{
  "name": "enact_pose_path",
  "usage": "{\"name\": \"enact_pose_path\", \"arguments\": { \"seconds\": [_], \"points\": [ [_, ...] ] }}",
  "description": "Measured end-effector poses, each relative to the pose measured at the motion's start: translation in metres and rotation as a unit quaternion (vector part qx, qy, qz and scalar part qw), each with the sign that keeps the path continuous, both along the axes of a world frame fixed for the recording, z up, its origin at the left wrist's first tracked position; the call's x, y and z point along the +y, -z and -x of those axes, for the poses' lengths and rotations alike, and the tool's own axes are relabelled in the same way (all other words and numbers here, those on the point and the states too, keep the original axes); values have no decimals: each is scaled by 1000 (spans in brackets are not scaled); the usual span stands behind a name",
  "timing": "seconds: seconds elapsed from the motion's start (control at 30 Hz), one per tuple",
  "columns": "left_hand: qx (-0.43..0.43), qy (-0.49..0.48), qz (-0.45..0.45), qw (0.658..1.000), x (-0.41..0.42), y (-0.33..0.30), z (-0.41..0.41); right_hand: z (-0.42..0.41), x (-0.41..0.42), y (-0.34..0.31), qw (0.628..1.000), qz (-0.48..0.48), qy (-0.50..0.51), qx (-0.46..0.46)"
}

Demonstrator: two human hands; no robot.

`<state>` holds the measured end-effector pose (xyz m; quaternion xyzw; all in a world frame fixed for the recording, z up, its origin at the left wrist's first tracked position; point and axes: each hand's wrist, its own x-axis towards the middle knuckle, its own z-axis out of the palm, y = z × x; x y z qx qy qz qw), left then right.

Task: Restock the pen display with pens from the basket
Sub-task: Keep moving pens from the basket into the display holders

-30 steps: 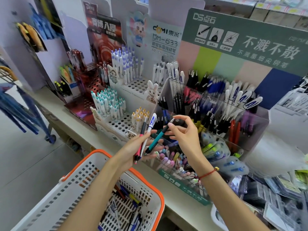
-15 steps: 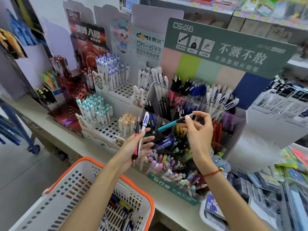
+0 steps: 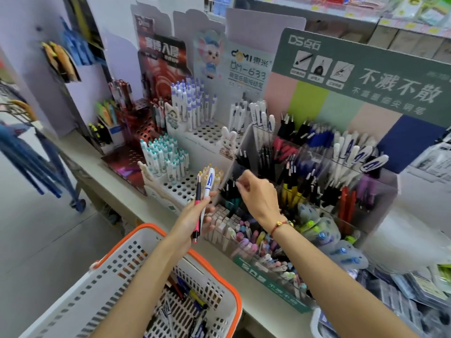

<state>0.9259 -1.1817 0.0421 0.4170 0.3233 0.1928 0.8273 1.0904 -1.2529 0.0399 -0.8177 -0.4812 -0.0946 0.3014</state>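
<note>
Head view: left hand [image 3: 195,217] fingers clamp two upright pens, one pink-black pen [image 3: 197,211], one white pen [image 3: 207,191]. Right hand [image 3: 258,196] fingers pinch a dark pen top [image 3: 236,184] in the pen display [image 3: 268,284]. One basket [image 3: 219,272] sits below, holding loose pens.

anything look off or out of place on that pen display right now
Nothing stands out. Pens in the clear display stand sorted by colour in their compartments; the left hand holds two pens, and the right hand reaches into the display.
</note>
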Motion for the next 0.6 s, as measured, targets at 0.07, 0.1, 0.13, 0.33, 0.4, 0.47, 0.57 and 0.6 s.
{"name": "enact_pose_path", "arguments": {
  "seconds": [0.07,0.1,0.13,0.33,0.4,0.47,0.57,0.6],
  "points": [
    [11,13,-8,1000,2,-1,8,0,3,5,999,37,16,-22],
    [13,23,-10,1000,3,-1,12,1,5,4,998,45,25,-30],
    [11,37,-10,999,4,-1,13,2,6,2,997,59,33,-34],
    [-21,98,28,995,4,-7,10,23,10,-36,960,-28,22,279],
    [-29,117,32,992,0,-10,5,33,3,-45,905,-42,-19,422],
    [-23,144,13,989,-7,-13,-5,34,-11,-48,918,-58,-36,391],
    [-3,174,-49,984,-19,-20,-21,23,-37,-56,912,-145,-1,385],
    [-11,190,-57,980,-25,-22,-28,17,-48,-61,902,-161,0,401]
  ]
}}
